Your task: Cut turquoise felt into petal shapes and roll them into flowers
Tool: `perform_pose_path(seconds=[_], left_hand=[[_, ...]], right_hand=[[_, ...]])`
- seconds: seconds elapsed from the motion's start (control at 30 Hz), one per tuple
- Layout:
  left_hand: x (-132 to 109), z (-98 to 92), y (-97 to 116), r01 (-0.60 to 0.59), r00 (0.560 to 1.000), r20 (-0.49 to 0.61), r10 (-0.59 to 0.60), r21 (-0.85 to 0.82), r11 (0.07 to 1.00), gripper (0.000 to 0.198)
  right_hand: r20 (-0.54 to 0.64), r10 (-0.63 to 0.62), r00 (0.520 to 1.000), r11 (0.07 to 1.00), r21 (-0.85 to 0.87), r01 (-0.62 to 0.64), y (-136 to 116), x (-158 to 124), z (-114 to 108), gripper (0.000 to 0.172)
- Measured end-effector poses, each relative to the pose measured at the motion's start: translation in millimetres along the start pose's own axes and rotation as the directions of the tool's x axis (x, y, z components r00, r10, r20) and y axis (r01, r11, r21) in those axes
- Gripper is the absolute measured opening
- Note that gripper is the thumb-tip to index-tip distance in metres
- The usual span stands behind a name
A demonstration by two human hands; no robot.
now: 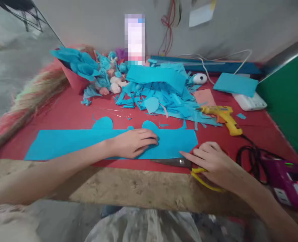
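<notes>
A long blue paper strip (70, 144), which looks like crepe paper, lies across the red table covering. My left hand (136, 143) rests on the middle of it, fingers lightly bent and lying on the paper. My right hand (211, 161) is at the strip's right end, one digit stretched out onto the paper and the other fingers bent apart from it, with nothing seen in them. Scissors with yellow handles (201, 179) lie along the strip's near edge, partly under my right hand. Rounded blue paper pieces (103, 123) lie behind the strip.
Blue paper scraps (151, 90) are heaped behind, beside paper flowers and a red cone (72, 75) holding blue paper. To the right are a yellow glue gun (224, 116), its black cord and a purple box (280, 178). A blurred-out upright screen (135, 40) stands by the wall.
</notes>
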State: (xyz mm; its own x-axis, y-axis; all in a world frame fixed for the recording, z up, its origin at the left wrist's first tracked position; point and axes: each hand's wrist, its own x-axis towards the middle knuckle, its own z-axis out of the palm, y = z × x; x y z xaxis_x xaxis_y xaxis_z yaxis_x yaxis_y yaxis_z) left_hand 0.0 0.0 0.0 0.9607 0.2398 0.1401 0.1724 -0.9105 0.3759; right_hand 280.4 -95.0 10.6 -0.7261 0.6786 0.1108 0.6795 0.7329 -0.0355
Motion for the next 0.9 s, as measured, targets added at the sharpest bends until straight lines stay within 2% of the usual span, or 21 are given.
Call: perform_pose_path(seconds=[0.13,0.23,0.43,0.6,0.9], left_hand=[[0.3,1.2,0.1,0.004,1.0,0.004,-0.004,-0.005,1.0,0.029],[0.8,0.5,0.2,0.004,1.0,0.007,-0.004,-0.021,1.0,0.028],[0.7,-1.6,-0.3,0.021,1.0,0.018,-0.02,-0.057,0.998,0.029],[0.7,-1.7,0.7,0.027,1.0,0.011,-0.026,-0.077,0.997,0.029],[1.7,-1.1,0.8,-0.003,1.0,0.01,0.004,-0.049,0.999,0.031]], right_hand=[[0.027,-0.033,0.999,0.999,-0.03,0.033,-1.7,-4.3,-2.9,0.04],[0.014,-0.027,1.0,0.995,-0.094,0.028,-6.4,-5.5,-3.6,0.045],[0.059,0.119,0.991,0.964,-0.247,-0.101,-19.8,-9.1,-5.2,0.055],[0.059,0.139,0.989,0.958,-0.261,-0.119,-23.4,-3.2,-5.4,0.055],[0.077,0.085,0.993,0.983,-0.168,-0.072,-28.1,19.8,2.7,0.054]])
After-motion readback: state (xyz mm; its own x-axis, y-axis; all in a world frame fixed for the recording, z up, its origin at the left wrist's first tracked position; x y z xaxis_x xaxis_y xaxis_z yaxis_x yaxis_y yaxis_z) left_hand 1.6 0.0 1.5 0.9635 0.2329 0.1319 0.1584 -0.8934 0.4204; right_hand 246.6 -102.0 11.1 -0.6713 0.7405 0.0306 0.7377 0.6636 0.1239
